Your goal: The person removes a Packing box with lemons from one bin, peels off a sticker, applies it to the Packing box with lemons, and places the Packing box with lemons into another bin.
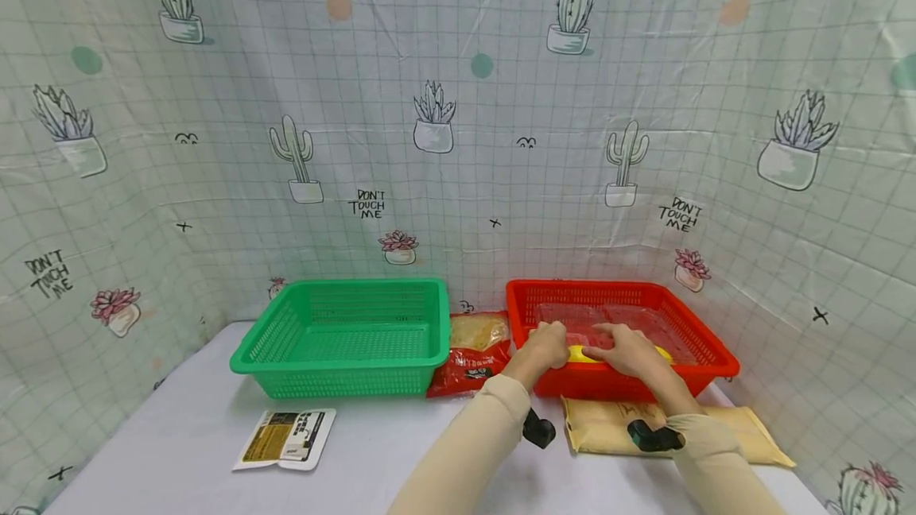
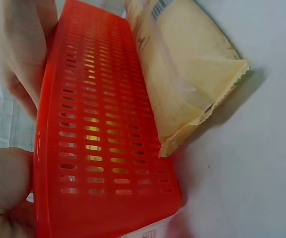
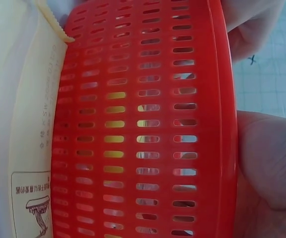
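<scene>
Head view: we've got the left hand (image 1: 549, 344) and right hand (image 1: 630, 352) over the red basket (image 1: 697, 334), around the yellow thing (image 1: 578, 354) at its near side, right thumb spread, and a lopsided lift could snag the clear trays (image 1: 570, 313) behind. Left wrist: that wall (image 2: 103, 215) hides our fingertips, so we can't tell if they're gripping, and a weak pinch might slip. Right wrist: fingertips hidden again, and bumping the rim (image 3: 225, 99) could shove the tan packet (image 3: 29, 144).

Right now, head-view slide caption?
Left hand and right hand reach over red basket, green basket at left.
</scene>
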A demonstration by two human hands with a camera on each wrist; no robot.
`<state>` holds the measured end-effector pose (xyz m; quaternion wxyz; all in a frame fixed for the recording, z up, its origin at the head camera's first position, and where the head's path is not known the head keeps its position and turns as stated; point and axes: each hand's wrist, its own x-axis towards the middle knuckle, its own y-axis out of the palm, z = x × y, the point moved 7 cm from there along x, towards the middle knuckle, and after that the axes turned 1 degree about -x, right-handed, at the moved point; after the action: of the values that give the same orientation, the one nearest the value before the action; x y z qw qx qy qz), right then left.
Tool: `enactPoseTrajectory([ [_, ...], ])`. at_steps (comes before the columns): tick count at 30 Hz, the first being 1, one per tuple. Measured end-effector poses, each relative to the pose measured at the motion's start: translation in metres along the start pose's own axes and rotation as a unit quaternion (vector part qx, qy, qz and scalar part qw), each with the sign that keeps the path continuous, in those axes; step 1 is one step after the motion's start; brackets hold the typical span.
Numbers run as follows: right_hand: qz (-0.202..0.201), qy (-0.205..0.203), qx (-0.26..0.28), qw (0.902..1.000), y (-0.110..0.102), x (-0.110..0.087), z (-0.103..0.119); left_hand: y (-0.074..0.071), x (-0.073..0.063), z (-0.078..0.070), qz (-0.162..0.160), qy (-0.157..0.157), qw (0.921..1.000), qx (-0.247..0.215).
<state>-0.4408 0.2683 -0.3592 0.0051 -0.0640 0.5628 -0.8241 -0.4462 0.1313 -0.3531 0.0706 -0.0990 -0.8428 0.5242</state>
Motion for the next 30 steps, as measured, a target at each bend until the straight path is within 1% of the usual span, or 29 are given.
enactPoseTrajectory([
  [5, -0.005, 0.001, 0.014, 0.9999, 0.0, 0.002, -0.001, -0.002, -0.001, -0.001, -0.025, 0.008, 0.9996, 0.009],
  [8, -0.005, 0.015, 0.027, 0.9995, 0.0, 0.004, -0.003, -0.002, -0.002, -0.002, -0.028, 0.016, 0.9994, 0.008],
  [10, -0.005, 0.023, 0.037, 0.999, 0.0, 0.005, -0.003, -0.001, -0.003, -0.001, -0.027, 0.015, 0.9995, -0.001],
  [14, -0.01, 0.018, 0.051, 0.9985, -0.002, 0.007, -0.002, -0.003, -0.003, -0.002, -0.039, 0.023, 0.999, 0.002],
  [18, -0.022, 0.004, 0.063, 0.9978, -0.005, 0.008, -0.001, -0.008, -0.005, -0.003, -0.064, 0.041, 0.9969, 0.02],
  [22, -0.034, -0.003, 0.097, 0.9947, -0.008, 0.009, -0.003, -0.015, -0.005, -0.002, -0.094, 0.056, 0.9935, 0.03],
  [25, -0.041, -0.006, 0.126, 0.9911, -0.011, 0.009, -0.005, -0.019, -0.006, 0.0, -0.11, 0.067, 0.9914, 0.023],
  [30, -0.055, 0.004, 0.163, 0.985, -0.012, 0.008, -0.004, -0.026, -0.008, 0.005, -0.132, 0.102, 0.986, -0.005],
])
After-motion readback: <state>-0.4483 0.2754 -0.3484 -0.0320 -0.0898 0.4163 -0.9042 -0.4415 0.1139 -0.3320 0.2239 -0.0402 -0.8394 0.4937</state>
